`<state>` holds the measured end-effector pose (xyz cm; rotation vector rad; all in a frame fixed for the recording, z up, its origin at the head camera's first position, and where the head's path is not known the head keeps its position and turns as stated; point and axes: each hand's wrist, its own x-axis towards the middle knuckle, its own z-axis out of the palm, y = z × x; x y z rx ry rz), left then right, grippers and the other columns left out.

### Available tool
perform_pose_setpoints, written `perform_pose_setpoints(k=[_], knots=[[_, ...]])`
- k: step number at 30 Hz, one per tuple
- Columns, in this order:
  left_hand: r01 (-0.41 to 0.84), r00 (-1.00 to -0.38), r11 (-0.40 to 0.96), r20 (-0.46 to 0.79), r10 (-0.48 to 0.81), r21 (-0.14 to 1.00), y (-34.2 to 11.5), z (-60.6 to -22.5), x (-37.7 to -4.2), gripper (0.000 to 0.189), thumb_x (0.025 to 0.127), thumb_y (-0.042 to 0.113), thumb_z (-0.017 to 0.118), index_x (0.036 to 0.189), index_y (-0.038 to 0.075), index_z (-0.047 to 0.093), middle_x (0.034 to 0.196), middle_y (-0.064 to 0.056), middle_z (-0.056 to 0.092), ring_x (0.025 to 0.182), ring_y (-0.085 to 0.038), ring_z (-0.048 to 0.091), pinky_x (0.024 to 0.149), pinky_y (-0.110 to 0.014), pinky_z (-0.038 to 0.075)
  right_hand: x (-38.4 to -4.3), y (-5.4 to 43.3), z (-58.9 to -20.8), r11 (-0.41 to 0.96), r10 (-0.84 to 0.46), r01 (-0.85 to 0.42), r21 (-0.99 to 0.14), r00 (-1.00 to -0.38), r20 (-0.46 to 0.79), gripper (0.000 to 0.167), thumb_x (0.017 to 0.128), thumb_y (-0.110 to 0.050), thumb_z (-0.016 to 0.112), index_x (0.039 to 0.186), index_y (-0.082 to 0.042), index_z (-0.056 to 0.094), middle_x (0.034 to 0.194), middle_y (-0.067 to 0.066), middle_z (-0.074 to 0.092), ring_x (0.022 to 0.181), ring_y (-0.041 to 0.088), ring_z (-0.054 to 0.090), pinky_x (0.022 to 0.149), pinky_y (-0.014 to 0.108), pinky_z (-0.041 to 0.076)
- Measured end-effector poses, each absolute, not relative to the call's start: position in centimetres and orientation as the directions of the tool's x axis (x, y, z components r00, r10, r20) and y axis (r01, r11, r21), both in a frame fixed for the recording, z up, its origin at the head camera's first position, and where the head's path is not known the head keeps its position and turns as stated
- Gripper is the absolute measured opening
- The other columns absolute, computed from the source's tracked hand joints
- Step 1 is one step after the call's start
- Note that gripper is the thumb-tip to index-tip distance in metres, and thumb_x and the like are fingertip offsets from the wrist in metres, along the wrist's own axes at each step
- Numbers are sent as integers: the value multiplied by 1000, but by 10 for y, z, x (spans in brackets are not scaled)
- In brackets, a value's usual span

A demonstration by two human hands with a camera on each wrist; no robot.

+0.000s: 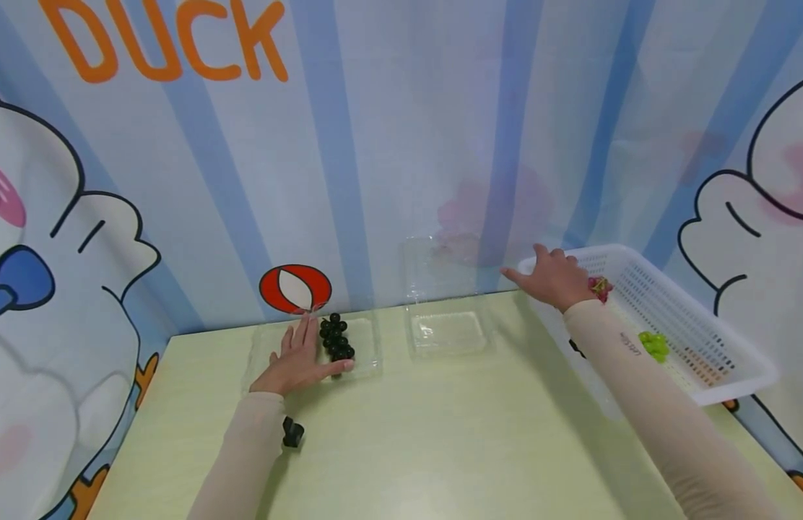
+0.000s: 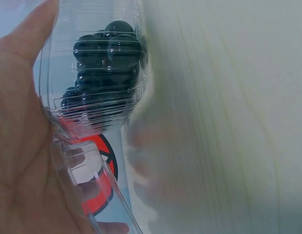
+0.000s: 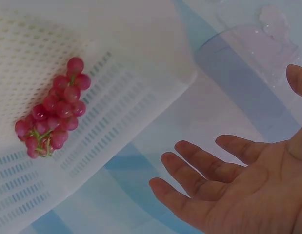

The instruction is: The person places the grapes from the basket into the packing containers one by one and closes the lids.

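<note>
Black grapes (image 1: 337, 338) lie in a clear plastic box (image 1: 365, 339) at the back left of the table. My left hand (image 1: 297, 361) touches this box, fingers straight and thumb stretched along its near edge. In the left wrist view the palm is against the box's hinged lid (image 2: 111, 183), and some fingers show through the plastic. My right hand (image 1: 554, 278) is over the back left corner of a white basket (image 1: 687, 310), fingers spread, holding nothing. Red grapes (image 3: 55, 109) lie inside the basket close to that hand, and green grapes (image 1: 653, 347) lie nearer its front.
A second clear plastic box (image 1: 450, 332) stands at the back middle, its lid (image 1: 440, 267) raised against the printed curtain (image 1: 401, 144). The curtain hangs along the table's (image 1: 401, 433) back edge. The basket takes up the table's right side.
</note>
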<state>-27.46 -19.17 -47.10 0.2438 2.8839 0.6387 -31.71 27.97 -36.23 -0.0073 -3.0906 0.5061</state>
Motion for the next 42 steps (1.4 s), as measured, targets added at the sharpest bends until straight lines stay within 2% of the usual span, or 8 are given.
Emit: perform_pose_setpoints(k=[7, 16, 20, 33, 42], knots=[[118, -972, 896, -135, 192, 428, -192, -472, -275, 133, 74, 88, 58, 165, 12, -3, 171, -13, -9, 154, -48, -5, 107, -84, 8, -319, 304, -366, 950, 22, 14, -313, -1000, 22, 107, 92, -79, 42, 159, 2, 23, 150, 40, 33, 129, 60, 40, 96, 74, 40], [126, -971, 888, -128, 202, 443, -191, -473, -274, 134, 74, 89, 58, 165, 12, -4, 171, -13, -9, 154, -48, -6, 106, -85, 6, -320, 332, -373, 949, 16, 8, -314, -1000, 23, 100, 94, -76, 41, 158, 1, 29, 149, 42, 33, 128, 63, 39, 97, 76, 38], [127, -970, 884, -128, 205, 449, -191, -473, -273, 133, 75, 87, 59, 164, 12, -4, 171, -14, -10, 153, -49, -7, 105, -86, 5, -323, 344, -379, 952, 4, -11, -304, -999, 51, 95, 96, -73, 42, 157, -1, 33, 148, 41, 36, 127, 62, 42, 95, 74, 41], [124, -970, 890, -134, 201, 439, -191, -470, -275, 130, 77, 85, 59, 164, 15, -6, 171, -11, -11, 154, -48, -7, 106, -85, 6, -331, 379, -392, 968, 17, 8, -253, -999, 33, 76, 98, -50, 57, 154, -2, 39, 145, 40, 41, 122, 65, 41, 88, 74, 44], [118, -971, 895, -139, 195, 431, -191, -471, -275, 130, 77, 87, 57, 165, 14, -5, 171, -11, -12, 154, -48, -6, 106, -84, 7, -338, 401, -414, 975, 36, 38, -218, -999, -11, 75, 95, -37, 68, 153, 2, 39, 143, 39, 43, 126, 66, 36, 95, 74, 41]])
